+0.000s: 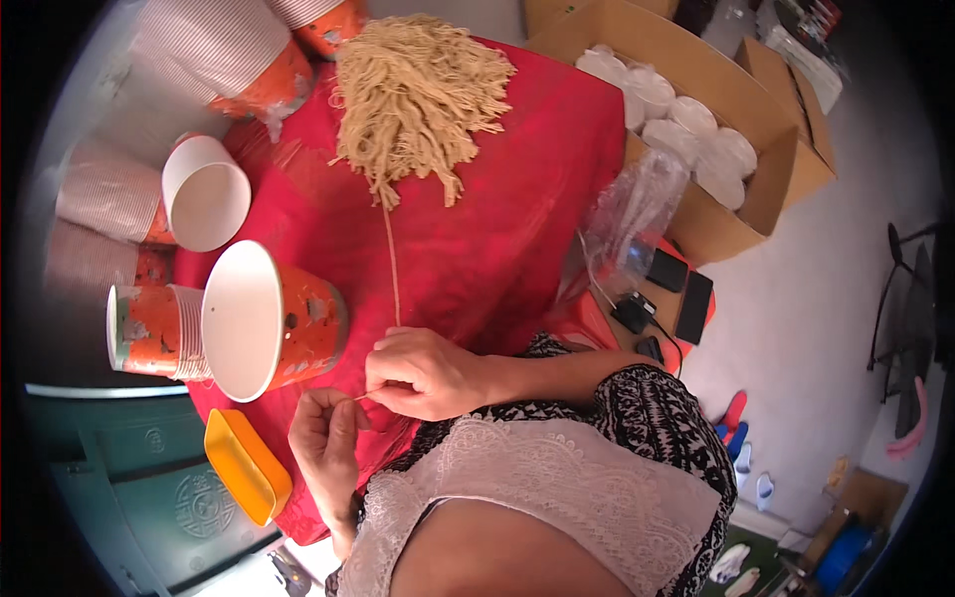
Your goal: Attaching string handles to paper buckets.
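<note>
A pale tan cord point(393, 261) runs from a heap of loose tan strands point(418, 95) at the far side of the table down to my right hand point(430, 372). That hand is closed around the cord, its fingers curled in. Nearer to me and to the left, my left hand point(326, 430) pinches the cord's thin end between thumb and fingertips. A short length of it shows between the two hands. Just beyond my left hand, a large orange paper bucket point(308, 328) with a white inside lies tilted, its mouth facing left.
Red cloth point(497, 229) covers the table. Stacked paper buckets point(214, 45) and another bucket point(207, 194) line the left side, with a yellow tray point(244, 468) nearer me. On the right are an orange stool point(587, 318) bearing dark devices and a cardboard box point(766, 199) of round white lids.
</note>
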The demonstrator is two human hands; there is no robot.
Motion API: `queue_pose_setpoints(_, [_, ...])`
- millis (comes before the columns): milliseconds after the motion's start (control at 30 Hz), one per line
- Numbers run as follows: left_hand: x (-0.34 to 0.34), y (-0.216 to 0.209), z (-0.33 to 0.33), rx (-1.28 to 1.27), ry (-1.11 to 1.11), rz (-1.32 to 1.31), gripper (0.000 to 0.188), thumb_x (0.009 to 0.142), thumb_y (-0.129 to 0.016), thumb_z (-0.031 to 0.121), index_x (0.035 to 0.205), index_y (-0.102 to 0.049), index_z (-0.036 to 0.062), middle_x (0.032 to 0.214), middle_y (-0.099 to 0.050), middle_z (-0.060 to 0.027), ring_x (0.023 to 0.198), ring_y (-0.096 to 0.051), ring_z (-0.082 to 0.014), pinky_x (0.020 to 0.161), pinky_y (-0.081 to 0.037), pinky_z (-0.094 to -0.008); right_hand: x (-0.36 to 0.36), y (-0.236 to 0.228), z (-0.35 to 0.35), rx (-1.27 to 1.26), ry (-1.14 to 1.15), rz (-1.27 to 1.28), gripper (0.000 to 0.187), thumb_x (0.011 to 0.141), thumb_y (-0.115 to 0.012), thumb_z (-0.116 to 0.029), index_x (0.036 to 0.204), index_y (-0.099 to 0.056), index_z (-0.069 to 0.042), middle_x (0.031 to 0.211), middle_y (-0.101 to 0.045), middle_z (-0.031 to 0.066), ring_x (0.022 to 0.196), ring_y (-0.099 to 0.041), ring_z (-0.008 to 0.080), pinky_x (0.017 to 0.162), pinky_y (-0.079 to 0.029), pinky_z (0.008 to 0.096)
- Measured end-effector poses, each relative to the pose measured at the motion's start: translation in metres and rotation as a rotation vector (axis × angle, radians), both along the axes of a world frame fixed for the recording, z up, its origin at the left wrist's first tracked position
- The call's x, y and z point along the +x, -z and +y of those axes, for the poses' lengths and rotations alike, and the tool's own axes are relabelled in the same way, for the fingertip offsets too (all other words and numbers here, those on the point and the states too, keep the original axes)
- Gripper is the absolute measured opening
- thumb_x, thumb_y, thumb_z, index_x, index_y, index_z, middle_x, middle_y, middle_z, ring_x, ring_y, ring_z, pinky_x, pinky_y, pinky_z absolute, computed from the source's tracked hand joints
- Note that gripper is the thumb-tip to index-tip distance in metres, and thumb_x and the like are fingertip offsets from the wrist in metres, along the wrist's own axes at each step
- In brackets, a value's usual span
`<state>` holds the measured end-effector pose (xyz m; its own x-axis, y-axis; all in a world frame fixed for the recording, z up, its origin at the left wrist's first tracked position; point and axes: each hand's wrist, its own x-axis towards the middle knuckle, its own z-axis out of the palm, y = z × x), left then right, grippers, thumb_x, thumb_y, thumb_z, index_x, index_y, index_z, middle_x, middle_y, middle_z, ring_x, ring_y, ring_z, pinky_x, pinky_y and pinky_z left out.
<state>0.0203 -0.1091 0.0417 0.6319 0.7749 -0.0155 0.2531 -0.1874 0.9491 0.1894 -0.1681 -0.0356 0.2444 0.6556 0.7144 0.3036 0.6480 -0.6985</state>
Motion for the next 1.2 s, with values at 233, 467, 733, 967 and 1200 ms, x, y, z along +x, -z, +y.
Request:
queue_pose_setpoints(233, [-0.021, -0.02, 0.003, 0.114, -0.104, -0.208, 0.007, 0.098, -0.058, 0.003, 0.094, -0.054, -0.0014, 0.075, -0.059, -0.005, 0.066, -0.054, -0.0102, 0.062, -0.046, -0.0231, 0.013, -0.021, 0.0, -0.041, 0.061, 0.036, 0.015, 0.075, -0.068, 0.004, 0.074, -0.056, -0.006, 0.066, -0.056, 0.0078, 0.059, -0.056, 0.0278, 0.057, -0.041, 0.0393])
queue_pose_setpoints(467, [-0.032, -0.056, 0.018, 0.458, -0.173, -0.28, 0.005, 0.097, -0.057, 0.0, 0.093, -0.054, -0.0009, 0.077, -0.06, -0.0051, 0.063, -0.052, -0.0079, 0.058, -0.041, -0.0199, 0.002, -0.039, 0.022, -0.035, 0.166, 0.062, 0.022, 0.073, -0.07, 0.008, 0.072, -0.053, -0.006, 0.063, -0.055, 0.0064, 0.055, -0.054, 0.0238, 0.052, -0.04, 0.036])
queue_pose_setpoints(733, [-0.034, -0.056, 0.033, 0.462, -0.202, -0.242, 0.004, 0.096, -0.057, -0.004, 0.094, -0.055, -0.0015, 0.077, -0.058, -0.0036, 0.063, -0.051, -0.0061, 0.057, -0.04, -0.0185, 0.003, -0.038, 0.037, -0.066, 0.19, 0.014, 0.017, 0.079, -0.068, 0.01, 0.075, -0.055, 0.0, 0.068, -0.056, 0.0054, 0.054, -0.056, 0.0098, 0.046, -0.042, 0.0247])
queue_pose_setpoints(967, [-0.034, -0.058, 0.04, 0.462, -0.19, -0.189, 0.004, 0.094, -0.057, -0.006, 0.095, -0.058, -0.0022, 0.079, -0.059, -0.0021, 0.065, -0.052, -0.0053, 0.057, -0.041, -0.0188, 0.002, -0.039, 0.043, -0.07, 0.202, -0.007, 0.017, 0.079, -0.069, 0.01, 0.075, -0.055, 0.0, 0.066, -0.055, 0.006, 0.053, -0.055, 0.0113, 0.046, -0.042, 0.026])
queue_pose_setpoints(1200, [-0.007, -0.086, 0.056, 0.629, -0.076, 0.226, 0.028, 0.088, -0.062, -0.003, 0.115, -0.064, 0.0016, 0.1, -0.063, -0.0073, 0.097, -0.061, -0.0182, 0.083, -0.047, -0.0294, 0.001, -0.038, 0.054, -0.061, 0.211, -0.011, 0.021, 0.074, -0.07, 0.005, 0.074, -0.051, -0.006, 0.063, -0.057, 0.0079, 0.055, -0.056, 0.0271, 0.053, -0.042, 0.0381])
